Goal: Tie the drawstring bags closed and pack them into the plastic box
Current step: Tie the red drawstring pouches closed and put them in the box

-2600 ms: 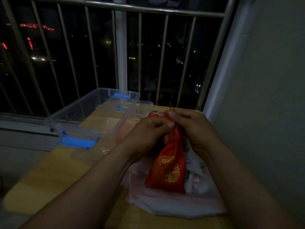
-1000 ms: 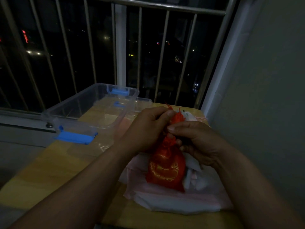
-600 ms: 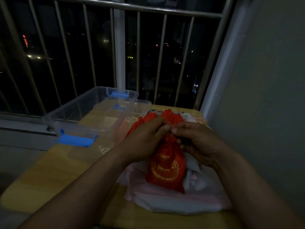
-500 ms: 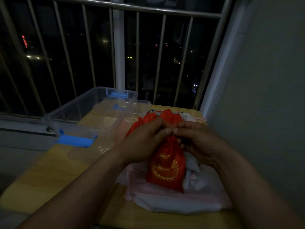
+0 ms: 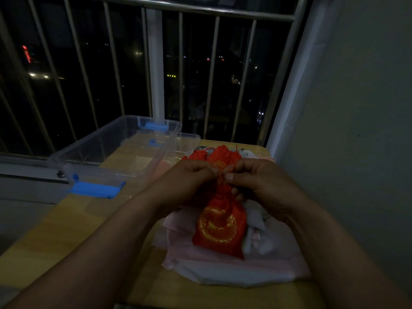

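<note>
Pinching the bag (image 5: 219,228) at its gathered neck with left hand (image 5: 189,182) and right hand (image 5: 256,184), fingertips (image 5: 229,176) clamped on the red fabric. Holding it upright on pale cloths (image 5: 223,272), on the table (image 5: 55,230), right of the box (image 5: 111,150).

Faintly shiny red cloth drawstring bag (image 5: 219,228), stitched with glinting gold thread. Clear, glossy plastic box (image 5: 104,148) with matt blue plastic latches (image 5: 94,190). Smooth yellowish wooden tabletop (image 5: 51,233). Soft, matt pale pink cloth pile (image 5: 234,273). Dull-sheened grey metal railing (image 5: 214,17).
</note>
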`<state>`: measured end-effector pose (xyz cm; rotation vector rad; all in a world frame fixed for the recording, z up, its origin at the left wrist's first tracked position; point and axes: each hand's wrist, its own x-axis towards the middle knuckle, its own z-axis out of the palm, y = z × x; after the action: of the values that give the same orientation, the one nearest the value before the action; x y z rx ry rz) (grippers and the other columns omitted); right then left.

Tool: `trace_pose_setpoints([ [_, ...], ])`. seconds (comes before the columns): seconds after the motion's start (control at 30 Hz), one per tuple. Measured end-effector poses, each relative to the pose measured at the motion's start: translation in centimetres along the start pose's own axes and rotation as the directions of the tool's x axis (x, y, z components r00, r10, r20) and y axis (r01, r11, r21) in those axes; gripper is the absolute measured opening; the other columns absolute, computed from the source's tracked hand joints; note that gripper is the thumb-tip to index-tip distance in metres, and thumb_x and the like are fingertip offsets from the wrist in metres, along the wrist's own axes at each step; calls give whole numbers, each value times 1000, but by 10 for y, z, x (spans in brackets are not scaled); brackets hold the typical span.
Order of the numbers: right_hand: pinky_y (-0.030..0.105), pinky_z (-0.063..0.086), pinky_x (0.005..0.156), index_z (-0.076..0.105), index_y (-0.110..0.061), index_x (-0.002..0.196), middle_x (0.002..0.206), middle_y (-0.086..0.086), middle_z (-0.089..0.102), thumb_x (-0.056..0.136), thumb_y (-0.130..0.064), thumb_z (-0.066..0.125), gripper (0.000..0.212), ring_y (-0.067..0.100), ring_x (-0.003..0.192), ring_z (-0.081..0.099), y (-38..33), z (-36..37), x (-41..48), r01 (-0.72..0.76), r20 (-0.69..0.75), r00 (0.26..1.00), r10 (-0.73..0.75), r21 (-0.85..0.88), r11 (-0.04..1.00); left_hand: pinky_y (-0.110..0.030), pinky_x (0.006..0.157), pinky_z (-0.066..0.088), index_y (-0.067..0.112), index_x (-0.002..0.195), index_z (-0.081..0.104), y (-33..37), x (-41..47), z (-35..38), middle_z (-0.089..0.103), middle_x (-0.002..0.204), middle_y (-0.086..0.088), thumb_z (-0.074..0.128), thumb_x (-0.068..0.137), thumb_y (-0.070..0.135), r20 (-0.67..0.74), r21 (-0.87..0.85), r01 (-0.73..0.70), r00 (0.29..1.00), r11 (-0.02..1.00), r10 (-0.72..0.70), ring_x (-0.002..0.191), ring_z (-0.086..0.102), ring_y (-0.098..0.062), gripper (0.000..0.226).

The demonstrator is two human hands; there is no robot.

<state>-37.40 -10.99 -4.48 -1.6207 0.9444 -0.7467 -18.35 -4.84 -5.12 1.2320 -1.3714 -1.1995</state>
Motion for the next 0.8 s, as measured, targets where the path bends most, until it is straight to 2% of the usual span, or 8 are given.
trace_pose_setpoints([
  [0.1, 29, 55, 65, 74, -11, 98, 76, 8, 71, 94, -12, 70, 6, 18, 69, 66, 1, -2, 0, 8, 25, 1000, -8, -7, 1000, -18, 57, 46, 13, 86, 70, 1, 0, -4, 65, 72, 2, 58, 103, 19, 0, 45, -10, 1000, 999, 10, 59, 58, -4, 22],
  [0.17, 32, 55, 66, 74, -10, 98, 77, 9, 70, 94, -13, 70, 6, 19, 70, 66, 2, -3, 1, 18, 33, 999, -18, -16, 1000, -18, 54, 45, 13, 86, 70, 1, -1, -4, 64, 65, 7, 59, 102, 18, 22, 36, -3, 1000, 999, 2, 55, 57, -2, 21],
  [0.33, 30, 54, 66, 73, -7, 98, 77, 10, 69, 94, -14, 69, 9, 18, 70, 65, 2, -4, -1, 49, 52, 997, -48, -16, 999, -21, 47, 39, 9, 86, 68, -2, -1, -5, 52, 59, 1, 61, 101, 17, 37, -16, 18, 999, 1000, -17, 47, 45, -8, 18],
  [0.5, 28, 54, 65, 71, -2, 100, 79, 9, 67, 95, -13, 68, 13, 15, 69, 65, 3, -4, -1, 65, 57, 996, -63, -28, 998, -19, 48, 40, 13, 82, 68, 0, -3, 1, 57, 58, 7, 65, 99, 16, -3, -4, 6, 1000, 1000, -6, 47, 50, -3, 18],
  [0.8, 28, 55, 65, 69, 0, 106, 84, 14, 68, 95, -14, 68, 18, 16, 70, 65, 3, -7, -3, 54, 68, 996, -52, -25, 998, -16, 47, 41, 10, 88, 67, -1, -5, 7, 59, 57, 9, 68, 96, 11, -25, -19, -31, 999, 999, 31, 46, 51, -1, 9],
])
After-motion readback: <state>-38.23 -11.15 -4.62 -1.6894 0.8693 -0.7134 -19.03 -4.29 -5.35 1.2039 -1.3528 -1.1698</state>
